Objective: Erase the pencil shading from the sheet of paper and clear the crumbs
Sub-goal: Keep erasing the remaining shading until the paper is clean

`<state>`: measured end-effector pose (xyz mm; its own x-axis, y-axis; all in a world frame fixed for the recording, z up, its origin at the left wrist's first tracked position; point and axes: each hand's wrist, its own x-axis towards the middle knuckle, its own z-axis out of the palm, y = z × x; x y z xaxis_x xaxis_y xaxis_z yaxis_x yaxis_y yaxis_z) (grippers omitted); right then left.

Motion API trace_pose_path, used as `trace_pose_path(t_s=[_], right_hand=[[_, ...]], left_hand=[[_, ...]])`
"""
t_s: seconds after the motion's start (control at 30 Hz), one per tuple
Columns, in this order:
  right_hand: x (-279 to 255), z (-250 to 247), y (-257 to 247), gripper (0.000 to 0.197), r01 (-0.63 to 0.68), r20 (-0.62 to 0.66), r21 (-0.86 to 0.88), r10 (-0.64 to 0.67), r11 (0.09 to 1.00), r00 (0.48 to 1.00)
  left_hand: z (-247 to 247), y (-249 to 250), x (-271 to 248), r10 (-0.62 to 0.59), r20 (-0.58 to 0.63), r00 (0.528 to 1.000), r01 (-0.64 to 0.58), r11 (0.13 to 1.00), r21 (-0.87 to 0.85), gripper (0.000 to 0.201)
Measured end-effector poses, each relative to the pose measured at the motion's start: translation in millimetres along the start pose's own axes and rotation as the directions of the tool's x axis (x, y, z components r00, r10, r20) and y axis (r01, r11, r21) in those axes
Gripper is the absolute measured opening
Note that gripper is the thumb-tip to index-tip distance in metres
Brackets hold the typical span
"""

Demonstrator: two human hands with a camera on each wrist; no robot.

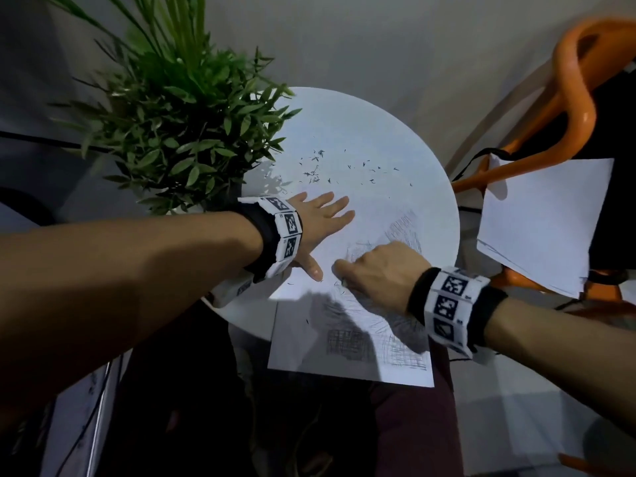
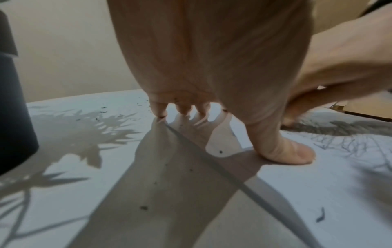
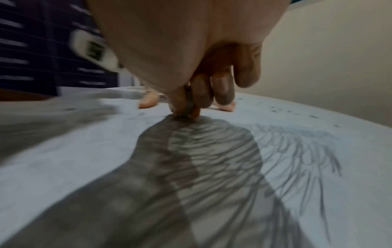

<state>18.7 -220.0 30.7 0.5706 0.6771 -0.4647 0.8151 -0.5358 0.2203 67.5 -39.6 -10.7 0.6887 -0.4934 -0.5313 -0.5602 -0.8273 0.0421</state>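
Note:
A white sheet of paper lies on the round white table, its near end hanging over the table's front edge. Dark pencil shading covers the sheet's near part, with lighter scribble to the right. My left hand lies flat on the sheet with fingers spread, thumb pressed down. My right hand is curled, pinching a small grey eraser whose tip touches the shaded paper. Dark eraser crumbs are scattered over the far part of the table.
A leafy potted plant stands at the table's left edge, its dark pot close to my left hand. An orange chair to the right carries loose white sheets. A few crumbs lie near my left wrist.

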Motion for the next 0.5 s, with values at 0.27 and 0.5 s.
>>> trace_pose_path(t_s=[0.27,0.5], right_hand=[[14.2,-1.2,2.9,0.022,-0.133,-0.051,0.043,0.135,0.99,0.989],[27.4,-8.6,23.4,0.025,-0.221,-0.1,0.049,0.225,0.974,0.969]], left_hand=[[2.1,0.8,1.3,-0.014,-0.008,1.0,0.014,1.0,-0.006,0.128],[4.0,-1.4,2.0,-0.01,-0.028,1.0,0.009,0.999,-0.053,0.13]])
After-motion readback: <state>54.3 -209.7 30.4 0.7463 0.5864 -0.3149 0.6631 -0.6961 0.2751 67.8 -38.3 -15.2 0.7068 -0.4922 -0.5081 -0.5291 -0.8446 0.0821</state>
